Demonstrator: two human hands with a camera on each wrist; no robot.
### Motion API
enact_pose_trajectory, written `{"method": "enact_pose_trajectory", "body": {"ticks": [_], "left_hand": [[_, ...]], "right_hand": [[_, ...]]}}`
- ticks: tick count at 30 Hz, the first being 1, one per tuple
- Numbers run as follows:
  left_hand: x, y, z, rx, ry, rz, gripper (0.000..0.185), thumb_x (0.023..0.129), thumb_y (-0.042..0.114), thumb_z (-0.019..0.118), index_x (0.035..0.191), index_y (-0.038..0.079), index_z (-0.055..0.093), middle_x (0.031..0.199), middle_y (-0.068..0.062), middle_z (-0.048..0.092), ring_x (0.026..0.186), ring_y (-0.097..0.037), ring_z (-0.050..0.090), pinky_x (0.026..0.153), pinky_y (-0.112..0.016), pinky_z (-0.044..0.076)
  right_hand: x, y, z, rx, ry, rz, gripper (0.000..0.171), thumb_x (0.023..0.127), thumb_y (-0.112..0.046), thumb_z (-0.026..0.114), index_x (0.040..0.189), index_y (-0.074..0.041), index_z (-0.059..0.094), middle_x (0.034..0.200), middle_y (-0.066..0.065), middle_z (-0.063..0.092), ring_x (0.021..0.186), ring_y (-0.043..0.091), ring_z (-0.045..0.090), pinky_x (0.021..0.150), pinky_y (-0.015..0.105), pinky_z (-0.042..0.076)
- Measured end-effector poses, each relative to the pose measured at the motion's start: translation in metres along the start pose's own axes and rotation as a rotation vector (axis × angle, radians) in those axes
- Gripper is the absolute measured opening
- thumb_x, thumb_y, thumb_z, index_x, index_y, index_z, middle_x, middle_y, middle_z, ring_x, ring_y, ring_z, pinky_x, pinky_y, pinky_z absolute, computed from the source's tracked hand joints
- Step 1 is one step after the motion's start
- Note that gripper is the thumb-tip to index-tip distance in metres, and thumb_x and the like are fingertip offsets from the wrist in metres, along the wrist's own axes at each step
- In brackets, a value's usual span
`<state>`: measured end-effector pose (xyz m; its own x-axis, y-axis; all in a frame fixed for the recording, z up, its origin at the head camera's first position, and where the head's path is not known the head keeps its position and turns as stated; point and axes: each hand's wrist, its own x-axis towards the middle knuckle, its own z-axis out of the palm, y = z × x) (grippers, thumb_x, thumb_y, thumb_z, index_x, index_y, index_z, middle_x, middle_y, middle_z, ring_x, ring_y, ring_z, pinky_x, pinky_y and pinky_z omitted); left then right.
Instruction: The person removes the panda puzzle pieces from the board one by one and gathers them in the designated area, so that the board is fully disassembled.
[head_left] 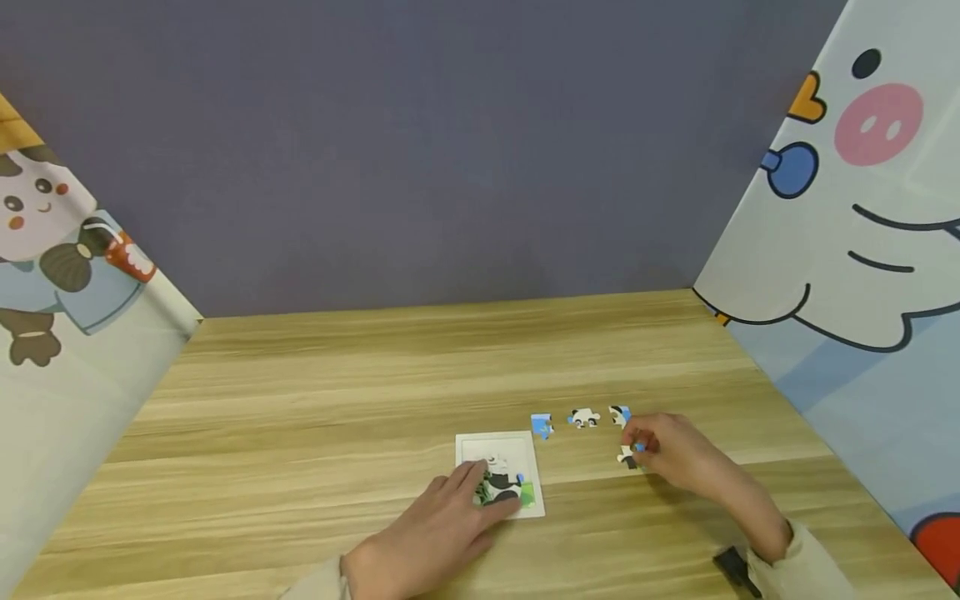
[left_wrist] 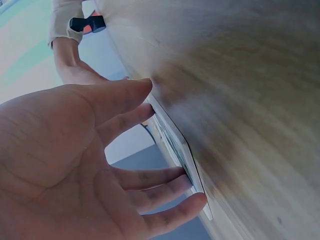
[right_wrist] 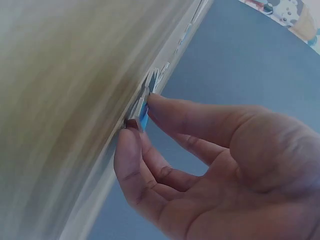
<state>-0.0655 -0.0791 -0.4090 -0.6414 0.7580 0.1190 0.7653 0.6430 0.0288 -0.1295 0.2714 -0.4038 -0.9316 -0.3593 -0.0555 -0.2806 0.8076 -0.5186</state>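
Two hands share the work: keep the left hand [head_left: 438,533] flat, fingers straight, steadying the panda puzzle tray [head_left: 498,472], while the right hand [head_left: 670,454], pinching a loose piece [head_left: 628,455] on the wooden table [head_left: 337,400] right of the tray, lifts it level.

Two bare hands, cream sleeves [head_left: 798,558], black strap [head_left: 733,567] at right wrist

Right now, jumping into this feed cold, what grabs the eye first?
The small white puzzle tray near the front of the wooden table, with the left hand resting flat on its panda picture. Just right of it, the right hand pinches a loose puzzle piece beside three others.
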Motion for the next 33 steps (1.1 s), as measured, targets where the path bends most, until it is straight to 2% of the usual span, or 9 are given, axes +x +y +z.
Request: {"method": "enact_pose_trajectory", "body": {"ticks": [5, 13, 19, 25, 29, 33], "left_hand": [[0.000, -0.001, 0.001, 0.014, -0.002, 0.007, 0.040, 0.097, 0.031, 0.064, 0.137, 0.032, 0.058, 0.137, -0.020, 0.053, 0.127, -0.031, 0.050, 0.090, -0.045, 0.052], [-0.004, -0.003, -0.002, -0.052, -0.011, 0.007, 0.044, 0.098, 0.027, 0.064, 0.141, 0.029, 0.055, 0.141, -0.024, 0.050, 0.132, -0.036, 0.047, 0.099, -0.047, 0.049], [-0.009, -0.008, -0.004, -0.074, -0.018, -0.023, 0.042, 0.098, 0.029, 0.064, 0.140, 0.028, 0.058, 0.147, -0.028, 0.043, 0.134, -0.041, 0.045, 0.104, -0.049, 0.045], [-0.015, -0.012, -0.007, -0.069, -0.012, -0.034, 0.044, 0.098, 0.031, 0.064, 0.141, 0.030, 0.057, 0.148, -0.024, 0.043, 0.135, -0.039, 0.044, 0.101, -0.050, 0.047], [-0.016, -0.013, -0.008, -0.073, -0.032, -0.027, 0.045, 0.099, 0.031, 0.062, 0.143, 0.030, 0.055, 0.148, -0.023, 0.043, 0.135, -0.038, 0.045, 0.098, -0.052, 0.048], [-0.016, -0.014, -0.007, -0.066, -0.038, -0.024, 0.045, 0.100, 0.032, 0.061, 0.144, 0.030, 0.055, 0.147, -0.022, 0.045, 0.135, -0.039, 0.045, 0.094, -0.053, 0.050]], "right_hand": [[0.000, -0.006, 0.000, -0.028, -0.003, 0.058, 0.020, 0.086, 0.003, 0.071, 0.090, -0.017, 0.066, 0.080, -0.005, 0.059, 0.076, 0.013, 0.053, 0.064, 0.030, 0.046], [-0.001, -0.011, 0.002, -0.073, 0.004, 0.043, 0.024, 0.084, 0.003, 0.073, 0.082, -0.017, 0.062, 0.084, 0.000, 0.054, 0.075, 0.015, 0.048, 0.063, 0.029, 0.043], [0.001, -0.014, 0.004, -0.108, 0.013, 0.046, 0.023, 0.082, 0.004, 0.074, 0.083, -0.016, 0.063, 0.088, 0.002, 0.056, 0.078, 0.017, 0.051, 0.066, 0.033, 0.046], [0.003, -0.018, 0.003, -0.129, 0.002, 0.058, 0.021, 0.081, 0.005, 0.075, 0.091, -0.011, 0.067, 0.092, 0.004, 0.060, 0.083, 0.019, 0.056, 0.069, 0.038, 0.051], [0.002, -0.019, 0.002, -0.134, -0.010, 0.058, 0.021, 0.081, 0.006, 0.075, 0.094, -0.009, 0.067, 0.093, 0.004, 0.059, 0.083, 0.020, 0.057, 0.069, 0.038, 0.051], [0.002, -0.024, 0.001, -0.162, 0.013, 0.041, 0.021, 0.081, 0.004, 0.077, 0.095, -0.008, 0.067, 0.094, 0.005, 0.061, 0.084, 0.021, 0.059, 0.068, 0.037, 0.053]]}}
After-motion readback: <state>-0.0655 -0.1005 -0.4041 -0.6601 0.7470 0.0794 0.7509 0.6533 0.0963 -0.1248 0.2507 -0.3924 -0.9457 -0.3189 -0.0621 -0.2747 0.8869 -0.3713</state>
